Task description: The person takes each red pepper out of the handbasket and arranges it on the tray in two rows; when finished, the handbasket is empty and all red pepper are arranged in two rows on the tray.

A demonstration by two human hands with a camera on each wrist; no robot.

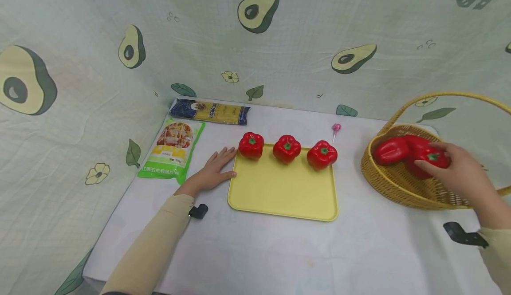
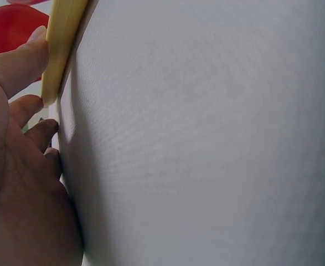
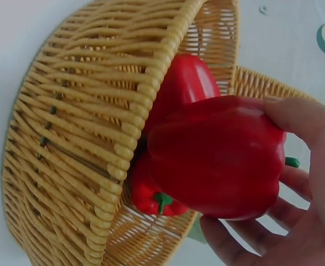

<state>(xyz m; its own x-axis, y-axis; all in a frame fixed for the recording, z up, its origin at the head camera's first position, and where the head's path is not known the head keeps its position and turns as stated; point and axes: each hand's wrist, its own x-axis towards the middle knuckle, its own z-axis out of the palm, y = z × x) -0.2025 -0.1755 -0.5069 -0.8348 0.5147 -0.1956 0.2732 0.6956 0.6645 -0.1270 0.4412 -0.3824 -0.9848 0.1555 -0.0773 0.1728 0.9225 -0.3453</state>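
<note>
My right hand (image 1: 465, 171) grips a red bell pepper (image 3: 220, 158) by its green-stemmed end, over the inside of a wicker basket (image 1: 383, 186). Two more red bell peppers lie in the basket; one shows its smooth side (image 1: 391, 151), and the other is partly hidden. On the left, my left hand (image 1: 211, 173) lies on the table with fingers spread, its thumb and fingertips touching the left edge of a yellow tray (image 1: 283, 193). Along the tray's far edge sit three red bell peppers, a left one (image 1: 251, 146), a middle one (image 1: 286, 149) and a right one (image 1: 321, 155).
A green and white food bag (image 1: 171, 151) lies left of my left hand. Behind it is a blue and yellow pasta packet (image 1: 211, 112). A pink lollipop (image 1: 336, 127) lies behind the right tray pepper. The basket's tall handle (image 1: 447, 94) arches over its opening.
</note>
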